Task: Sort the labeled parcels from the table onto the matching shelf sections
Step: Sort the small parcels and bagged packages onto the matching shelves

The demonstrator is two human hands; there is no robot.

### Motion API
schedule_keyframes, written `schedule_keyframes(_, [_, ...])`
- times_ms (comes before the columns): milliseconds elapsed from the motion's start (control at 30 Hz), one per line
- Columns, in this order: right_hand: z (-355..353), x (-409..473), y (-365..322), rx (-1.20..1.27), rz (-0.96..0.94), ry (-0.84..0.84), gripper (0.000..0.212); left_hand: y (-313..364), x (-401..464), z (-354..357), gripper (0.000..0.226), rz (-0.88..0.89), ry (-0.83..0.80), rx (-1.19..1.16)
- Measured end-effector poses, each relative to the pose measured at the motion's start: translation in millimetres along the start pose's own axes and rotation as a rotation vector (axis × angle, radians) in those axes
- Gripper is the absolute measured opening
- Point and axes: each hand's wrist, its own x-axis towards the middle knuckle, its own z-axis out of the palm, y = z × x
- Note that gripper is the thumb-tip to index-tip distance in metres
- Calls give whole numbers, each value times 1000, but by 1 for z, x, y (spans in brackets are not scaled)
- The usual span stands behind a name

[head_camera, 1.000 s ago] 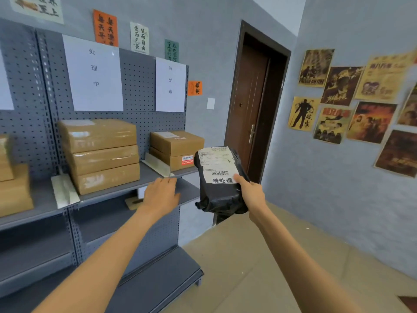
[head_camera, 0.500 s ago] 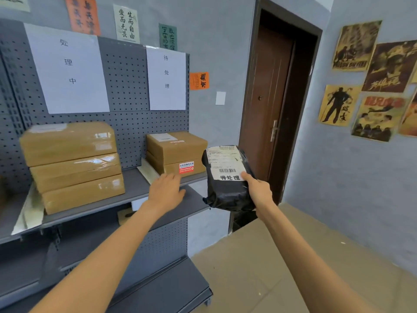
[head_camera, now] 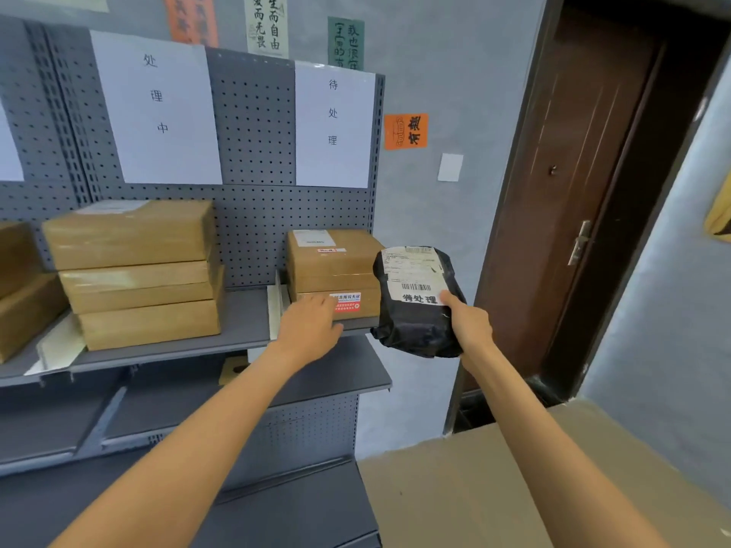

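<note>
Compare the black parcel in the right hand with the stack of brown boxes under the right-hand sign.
The black parcel is a soft, wrinkled plastic bag; the brown boxes are stiff cardboard with square edges. The parcel is held in the air, tilted, gripped by the right hand; the boxes lie flat on the shelf, two stacked, with the left hand reaching at the lower one. Both carry white shipping labels.
</note>
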Motion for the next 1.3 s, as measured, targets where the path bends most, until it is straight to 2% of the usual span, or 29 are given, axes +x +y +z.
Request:
schedule_keyframes(233, [23,54,-10,15,8,-98,45,-16,39,7,34,-98,-23,115])
schedule_keyframes(467, [37,118,-25,1,-39,-101,29,-19,112,34,40,-99,39,50])
schedule_keyframes(567, [47,147,-36,-26,-56,-103,29,-24,148,43,43,-108,65,6])
schedule_keyframes(867, [122,243,-68,-132,-80,-139,30,-69,238,70,47,-173,81,42])
schedule_keyframes(1067, [175,291,-66,-208,-60,-169,33,-100,272,89,41,-198,15,66])
schedule_keyframes(1200, [194,309,-70,-288,-94,-176,28,-113,289,97,35,-206,-92,66])
schedule_keyframes(1300, [202,320,-71,-310,-109,-159,26,-116,296,101,35,-206,-106,83])
